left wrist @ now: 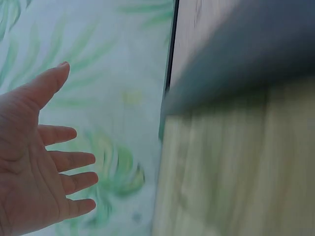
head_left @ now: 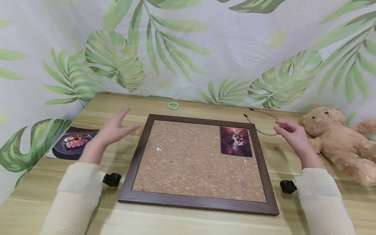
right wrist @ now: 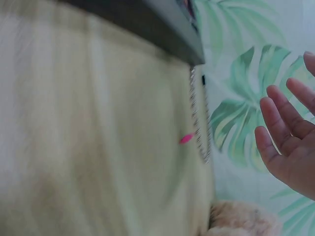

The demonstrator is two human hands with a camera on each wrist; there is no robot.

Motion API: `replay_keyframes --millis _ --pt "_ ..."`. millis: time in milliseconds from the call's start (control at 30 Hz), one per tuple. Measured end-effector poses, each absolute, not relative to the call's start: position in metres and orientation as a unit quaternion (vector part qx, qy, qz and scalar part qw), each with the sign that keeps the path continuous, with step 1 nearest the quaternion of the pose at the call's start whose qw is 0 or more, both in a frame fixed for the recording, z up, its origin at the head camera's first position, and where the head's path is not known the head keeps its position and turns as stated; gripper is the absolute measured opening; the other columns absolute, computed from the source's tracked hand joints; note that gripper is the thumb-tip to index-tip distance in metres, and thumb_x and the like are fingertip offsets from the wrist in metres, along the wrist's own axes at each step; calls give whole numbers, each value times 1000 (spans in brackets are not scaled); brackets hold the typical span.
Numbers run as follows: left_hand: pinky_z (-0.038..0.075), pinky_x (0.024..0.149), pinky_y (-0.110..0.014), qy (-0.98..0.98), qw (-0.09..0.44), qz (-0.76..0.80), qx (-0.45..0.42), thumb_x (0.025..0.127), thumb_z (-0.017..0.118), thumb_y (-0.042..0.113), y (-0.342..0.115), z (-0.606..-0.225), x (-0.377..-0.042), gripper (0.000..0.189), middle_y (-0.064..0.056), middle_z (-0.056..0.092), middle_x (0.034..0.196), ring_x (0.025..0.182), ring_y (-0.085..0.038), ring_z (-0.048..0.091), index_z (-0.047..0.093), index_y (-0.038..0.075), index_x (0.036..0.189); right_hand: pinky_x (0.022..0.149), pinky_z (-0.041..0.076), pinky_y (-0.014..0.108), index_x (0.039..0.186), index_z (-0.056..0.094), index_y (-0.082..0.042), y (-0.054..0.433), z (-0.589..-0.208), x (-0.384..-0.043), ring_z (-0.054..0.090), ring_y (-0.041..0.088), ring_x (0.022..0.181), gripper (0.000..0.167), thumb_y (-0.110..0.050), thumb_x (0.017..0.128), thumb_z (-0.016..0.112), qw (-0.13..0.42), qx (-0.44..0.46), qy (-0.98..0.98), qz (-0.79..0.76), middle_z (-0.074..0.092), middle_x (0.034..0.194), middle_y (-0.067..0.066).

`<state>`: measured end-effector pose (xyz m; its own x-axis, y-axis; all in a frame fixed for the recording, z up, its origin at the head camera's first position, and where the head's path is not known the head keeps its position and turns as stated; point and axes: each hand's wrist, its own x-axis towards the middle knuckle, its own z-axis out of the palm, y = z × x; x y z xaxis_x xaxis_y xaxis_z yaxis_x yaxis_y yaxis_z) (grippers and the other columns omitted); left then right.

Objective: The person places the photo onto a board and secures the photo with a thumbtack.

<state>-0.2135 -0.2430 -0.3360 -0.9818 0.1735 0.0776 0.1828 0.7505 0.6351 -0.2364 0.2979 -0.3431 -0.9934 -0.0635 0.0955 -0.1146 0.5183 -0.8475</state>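
A cork board (head_left: 188, 163) in a dark brown wooden frame lies flat on the wooden table. On its upper right corner sits a dark red photo (head_left: 236, 141) of a waterfall-like scene. Left of the frame hovers my left hand (head_left: 114, 129), its fingers spread and holding nothing. In the left wrist view that hand (left wrist: 39, 152) shows an exposed palm and straight fingers. My right hand (head_left: 293, 137) is raised to the right of the frame, close to a thin twisted cord (head_left: 262, 131) with dark ends. Its fingers (right wrist: 275, 115) extend loosely with nothing between them.
A food photo (head_left: 73, 143) lies at the table's left edge. Behind the board is a green ring (head_left: 173, 105). A brown teddy bear (head_left: 336, 143) lies at the right. A small pink item (right wrist: 186, 138) shows beside the cord. Leaf-patterned fabric (head_left: 192, 43) hangs behind.
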Motion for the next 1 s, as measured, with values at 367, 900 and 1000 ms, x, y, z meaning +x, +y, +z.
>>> replay_keyframes --millis 367,900,1000 --pt "19 84 -61 -931 27 -364 26 88 42 42 -350 -357 -183 78 -35 7 133 115 -52 16 0 -4 136 70 41 20 118 43 11 320 -375 -234 49 -3 77 50 -26 86 53 24 32 -867 496 52 85 -16" --pt "17 87 -60 -932 50 -344 103 87 45 32 -380 -398 -166 73 -42 15 125 111 -56 15 9 -15 131 68 37 15 115 50 9 323 -402 -229 45 3 88 42 -21 86 54 -6 -14 -882 470 50 112 21" --pt "17 87 -58 -945 70 -306 93 86 50 27 -377 -403 -168 69 -43 21 121 109 -56 19 18 -18 127 65 38 14 112 53 10 322 -406 -229 47 1 83 39 -18 85 56 13 -4 -888 460 52 109 23"
